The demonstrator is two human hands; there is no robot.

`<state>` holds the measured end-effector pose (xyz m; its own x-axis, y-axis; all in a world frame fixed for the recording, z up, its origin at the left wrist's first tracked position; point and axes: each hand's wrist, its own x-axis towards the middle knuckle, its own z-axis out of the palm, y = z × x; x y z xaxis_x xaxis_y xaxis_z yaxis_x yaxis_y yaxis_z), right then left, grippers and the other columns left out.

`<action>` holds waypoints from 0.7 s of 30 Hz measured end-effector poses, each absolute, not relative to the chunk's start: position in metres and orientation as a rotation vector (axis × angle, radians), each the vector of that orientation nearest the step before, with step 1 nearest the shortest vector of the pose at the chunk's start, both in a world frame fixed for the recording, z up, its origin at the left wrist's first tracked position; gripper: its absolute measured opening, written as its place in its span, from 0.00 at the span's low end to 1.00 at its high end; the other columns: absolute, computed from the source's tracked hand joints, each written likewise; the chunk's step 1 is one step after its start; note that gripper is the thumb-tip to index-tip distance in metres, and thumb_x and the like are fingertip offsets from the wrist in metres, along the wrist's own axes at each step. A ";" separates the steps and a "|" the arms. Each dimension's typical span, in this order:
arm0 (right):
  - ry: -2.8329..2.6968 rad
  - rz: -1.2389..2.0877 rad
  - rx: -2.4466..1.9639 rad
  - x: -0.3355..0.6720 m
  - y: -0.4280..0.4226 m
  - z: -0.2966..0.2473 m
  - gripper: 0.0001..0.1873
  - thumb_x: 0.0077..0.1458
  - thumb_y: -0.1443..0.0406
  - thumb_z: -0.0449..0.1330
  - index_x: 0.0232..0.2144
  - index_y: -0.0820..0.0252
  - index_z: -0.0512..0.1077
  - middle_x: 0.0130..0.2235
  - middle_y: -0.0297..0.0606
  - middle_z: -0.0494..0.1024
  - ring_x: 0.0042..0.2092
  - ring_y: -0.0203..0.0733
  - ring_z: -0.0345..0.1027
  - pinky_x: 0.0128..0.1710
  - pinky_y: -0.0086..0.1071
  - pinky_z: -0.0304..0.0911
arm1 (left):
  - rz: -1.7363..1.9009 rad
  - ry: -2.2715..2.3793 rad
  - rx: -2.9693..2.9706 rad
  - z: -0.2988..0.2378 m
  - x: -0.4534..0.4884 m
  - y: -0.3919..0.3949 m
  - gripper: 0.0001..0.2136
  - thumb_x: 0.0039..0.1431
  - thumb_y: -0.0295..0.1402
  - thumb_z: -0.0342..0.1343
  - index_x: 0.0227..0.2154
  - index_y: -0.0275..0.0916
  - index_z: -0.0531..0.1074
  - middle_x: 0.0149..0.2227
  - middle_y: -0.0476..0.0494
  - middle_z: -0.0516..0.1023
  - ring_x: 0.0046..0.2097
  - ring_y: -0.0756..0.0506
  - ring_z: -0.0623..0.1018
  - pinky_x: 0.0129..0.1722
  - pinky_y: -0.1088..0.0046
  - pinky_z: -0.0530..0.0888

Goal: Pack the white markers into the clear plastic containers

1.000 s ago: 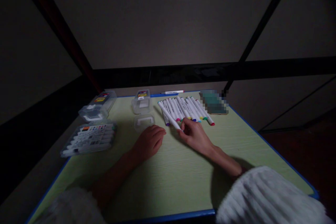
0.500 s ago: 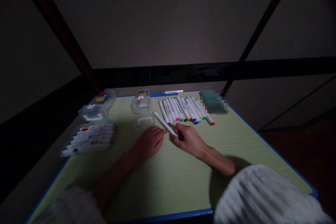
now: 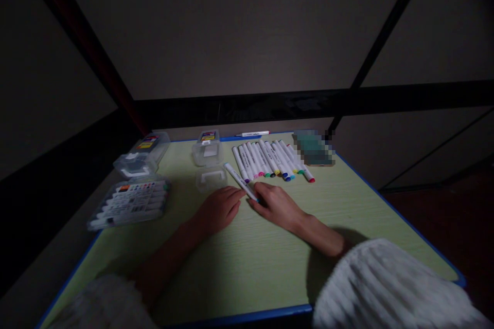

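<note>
A white marker [image 3: 240, 181] with light blue ends slants between my two hands. Its near end is in the fingers of my right hand [image 3: 276, 204], closed round it. My left hand [image 3: 219, 209] rests on the table to the left, palm down with fingers stretched toward the marker. Those fingertips are very close to its barrel; whether they touch it I cannot tell. Beyond the hands lies a row of white markers [image 3: 262, 159] with coloured caps, side by side. Dark printing shows along the held marker's barrel.
On the left of the pale green table [image 3: 247, 267] lies a clear case full of markers [image 3: 131, 203]. Behind it stands an open clear case [image 3: 137, 164]. A smaller clear box [image 3: 208, 153] has its lid open toward me. One marker [image 3: 252, 134] lies at the back edge, near a pixelated greenish object [image 3: 314, 148].
The held marker has turned in my right hand, so its printing now faces up, and its near end has shifted slightly left. My left hand has hardly moved.
</note>
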<state>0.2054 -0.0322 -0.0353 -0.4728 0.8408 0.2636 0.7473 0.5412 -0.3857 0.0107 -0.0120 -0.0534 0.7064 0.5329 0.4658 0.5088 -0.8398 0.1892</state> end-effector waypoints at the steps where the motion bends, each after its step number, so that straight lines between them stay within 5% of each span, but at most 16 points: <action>1: -2.373 0.302 -1.282 0.206 -0.032 -0.036 0.04 0.56 0.65 0.51 0.30 0.60 0.61 0.30 0.36 0.69 0.30 0.38 0.63 0.30 0.29 0.54 | 0.801 0.884 2.860 -0.053 0.011 -0.012 0.15 0.57 0.24 0.46 0.47 0.37 0.67 0.42 0.40 0.75 0.43 0.45 0.74 0.44 0.66 0.73; 11: -2.396 0.211 -1.191 0.212 -0.031 -0.030 0.11 0.59 0.61 0.49 0.28 0.60 0.64 0.28 0.36 0.70 0.29 0.37 0.62 0.29 0.28 0.53 | 0.781 0.912 2.863 -0.050 0.011 -0.013 0.12 0.57 0.25 0.46 0.43 0.35 0.69 0.40 0.39 0.75 0.42 0.44 0.75 0.43 0.65 0.73; 21: -1.957 0.002 -2.019 0.279 0.001 -0.012 0.09 0.51 0.65 0.53 0.26 0.63 0.72 0.28 0.45 0.76 0.28 0.41 0.67 0.26 0.29 0.49 | 0.768 0.886 2.872 -0.049 0.009 -0.013 0.12 0.58 0.25 0.46 0.43 0.36 0.69 0.41 0.39 0.75 0.42 0.44 0.74 0.43 0.65 0.73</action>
